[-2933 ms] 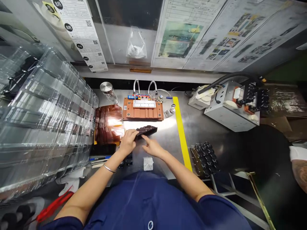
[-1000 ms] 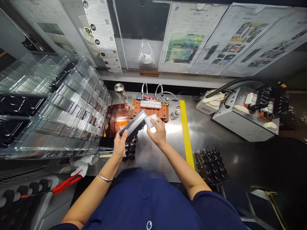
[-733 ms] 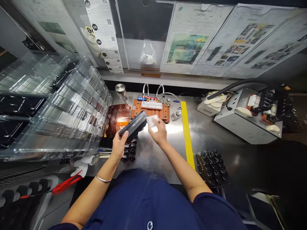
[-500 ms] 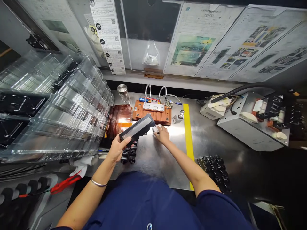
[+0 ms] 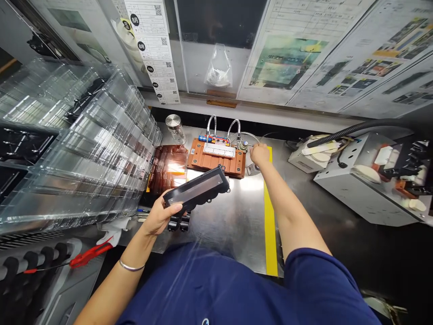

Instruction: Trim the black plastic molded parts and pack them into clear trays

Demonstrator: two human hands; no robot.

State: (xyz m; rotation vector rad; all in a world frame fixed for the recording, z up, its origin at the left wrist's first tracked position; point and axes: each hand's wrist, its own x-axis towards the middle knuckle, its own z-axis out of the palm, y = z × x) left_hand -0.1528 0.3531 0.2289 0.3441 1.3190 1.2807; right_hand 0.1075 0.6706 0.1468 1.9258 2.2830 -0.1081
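My left hand (image 5: 158,217) grips the near end of a long black panel (image 5: 198,191) with a glossy window and holds it tilted above the steel bench (image 5: 230,221). My right hand (image 5: 260,154) is stretched far out to the back of the bench, fingers curled, over a small metal dispenser (image 5: 252,169) by the yellow tape line (image 5: 269,212). What the fingers enclose is hidden. An orange fixture (image 5: 218,158) with a white strip lies just left of that hand.
Stacked clear plastic trays (image 5: 77,149) fill the left side. A glass jar (image 5: 175,127) stands behind the amber film sheets (image 5: 169,169). Small black parts (image 5: 179,222) lie under the panel. A grey box with cables (image 5: 368,180) sits right; a red-handled tool (image 5: 86,258) lies lower left.
My right hand left the panel, where it held a white wipe against it, and reached back right to the metal dispenser. The left hand lowered and turned the panel flatter.
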